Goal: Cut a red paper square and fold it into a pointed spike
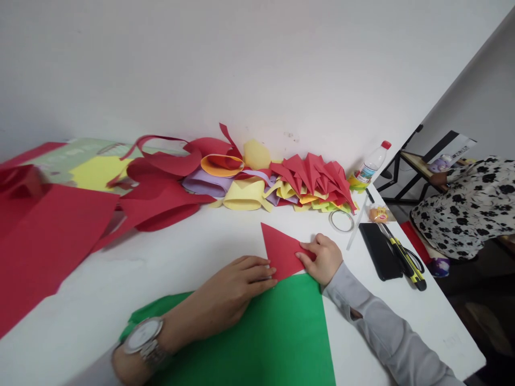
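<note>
A folded piece of red paper [282, 252] lies on the white table, just beyond a large green sheet [281, 332]. My left hand [233, 287], with a watch on its wrist, reaches over the green sheet. Its fingertips press together on the left edge of the red paper. My right hand [322, 258] grips the right corner, thumb and forefinger closed on it. The paper forms a pointed shape with its tip toward the wall.
Red sheets [60, 236] cover the table's left side. Paper loops [243, 194] and folded red paper pieces [316, 174] line the wall. A tape roll [341, 220], a phone [380, 251], a yellow-black cutter [406, 262] and a bottle [372, 165] lie right. Another person [462, 209] is beyond the table.
</note>
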Demonstrator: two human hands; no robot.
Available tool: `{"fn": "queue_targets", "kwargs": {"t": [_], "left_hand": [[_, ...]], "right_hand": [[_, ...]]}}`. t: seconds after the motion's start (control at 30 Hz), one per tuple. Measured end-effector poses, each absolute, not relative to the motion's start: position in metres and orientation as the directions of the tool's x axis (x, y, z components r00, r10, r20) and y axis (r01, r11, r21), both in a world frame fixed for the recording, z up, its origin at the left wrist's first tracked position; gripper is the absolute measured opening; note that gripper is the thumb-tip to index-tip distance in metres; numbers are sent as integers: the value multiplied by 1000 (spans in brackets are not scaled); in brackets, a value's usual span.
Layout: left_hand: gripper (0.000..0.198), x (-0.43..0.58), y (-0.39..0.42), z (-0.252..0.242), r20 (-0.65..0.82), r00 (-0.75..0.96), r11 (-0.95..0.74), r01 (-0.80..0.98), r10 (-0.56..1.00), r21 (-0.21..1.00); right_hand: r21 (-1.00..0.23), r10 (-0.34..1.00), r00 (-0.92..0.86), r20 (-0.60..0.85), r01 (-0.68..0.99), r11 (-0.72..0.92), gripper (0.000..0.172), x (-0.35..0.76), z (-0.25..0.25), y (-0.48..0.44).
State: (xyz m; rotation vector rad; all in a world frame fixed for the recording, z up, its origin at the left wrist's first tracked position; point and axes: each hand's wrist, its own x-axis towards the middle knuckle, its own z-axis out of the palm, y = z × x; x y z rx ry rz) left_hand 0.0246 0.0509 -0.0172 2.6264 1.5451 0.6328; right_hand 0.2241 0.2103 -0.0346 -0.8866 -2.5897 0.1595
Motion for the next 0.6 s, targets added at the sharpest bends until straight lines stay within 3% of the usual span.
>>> {"fn": "queue_targets", "kwargs": {"t": [0.23,0.6], "left_hand": [[48,32,50,-18,318,409,-467,874,856,135],[62,25,50,-20,338,430,-488,866,837,109]], "right_hand": [[-231,626,-717,305,582,780,28,223,-31,210],[-212,615,-728,304,578,788,28,224,-33,211]]}}
